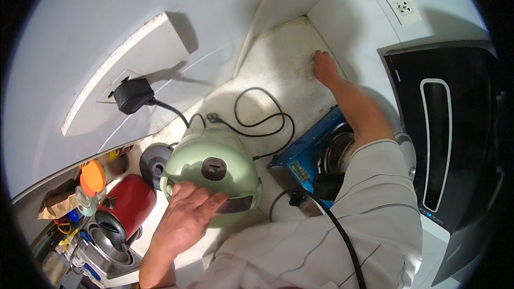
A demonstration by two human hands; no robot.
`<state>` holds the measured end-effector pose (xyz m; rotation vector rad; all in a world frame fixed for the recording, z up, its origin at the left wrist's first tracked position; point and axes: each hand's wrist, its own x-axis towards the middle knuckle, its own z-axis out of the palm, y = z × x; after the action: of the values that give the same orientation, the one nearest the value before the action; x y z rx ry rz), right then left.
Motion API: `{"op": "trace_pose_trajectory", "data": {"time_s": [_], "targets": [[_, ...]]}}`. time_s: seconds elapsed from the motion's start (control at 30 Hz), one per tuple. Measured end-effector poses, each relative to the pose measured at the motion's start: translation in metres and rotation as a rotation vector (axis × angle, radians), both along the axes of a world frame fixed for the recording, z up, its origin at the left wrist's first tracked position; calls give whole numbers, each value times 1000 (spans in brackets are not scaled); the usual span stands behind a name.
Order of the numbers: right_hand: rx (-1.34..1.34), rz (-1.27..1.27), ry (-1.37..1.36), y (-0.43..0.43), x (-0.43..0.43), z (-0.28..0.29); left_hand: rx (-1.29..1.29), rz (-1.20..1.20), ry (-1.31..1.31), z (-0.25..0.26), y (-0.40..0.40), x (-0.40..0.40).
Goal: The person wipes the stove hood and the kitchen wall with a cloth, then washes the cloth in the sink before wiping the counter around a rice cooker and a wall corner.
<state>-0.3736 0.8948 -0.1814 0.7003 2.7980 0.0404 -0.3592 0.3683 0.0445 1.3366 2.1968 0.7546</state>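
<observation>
My left hand [186,212] grips the front edge of a pale green rice cooker [213,144], its thumb lying along a dark strip there. The cooker's lid is down, with a dark oval steam vent [214,168] on top. Far off to the right, my right hand [324,69] presses down on the white countertop [277,60] close to the wall corner. Its fingers are curled under, so whether they hold anything is hidden. A loose black power cord [284,118] lies looped on the counter between the cooker and my right arm.
A blue gas stove [305,148] sits under my right forearm, beside a black appliance [470,128]. Left of the cooker are a red kettle [132,204], its round base [154,164] and a steel sink [106,245]. A black plug [132,95] sits in a wall socket.
</observation>
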Motion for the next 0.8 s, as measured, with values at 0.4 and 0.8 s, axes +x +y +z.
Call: {"op": "trace_pose_trajectory", "data": {"time_s": [0.4, 0.8], "targets": [[-294, 521, 119, -96, 25, -3, 30, 18, -8, -3, 6, 0], [138, 276, -303, 20, 35, 15, 18, 8, -1, -2, 4, 2]]}}
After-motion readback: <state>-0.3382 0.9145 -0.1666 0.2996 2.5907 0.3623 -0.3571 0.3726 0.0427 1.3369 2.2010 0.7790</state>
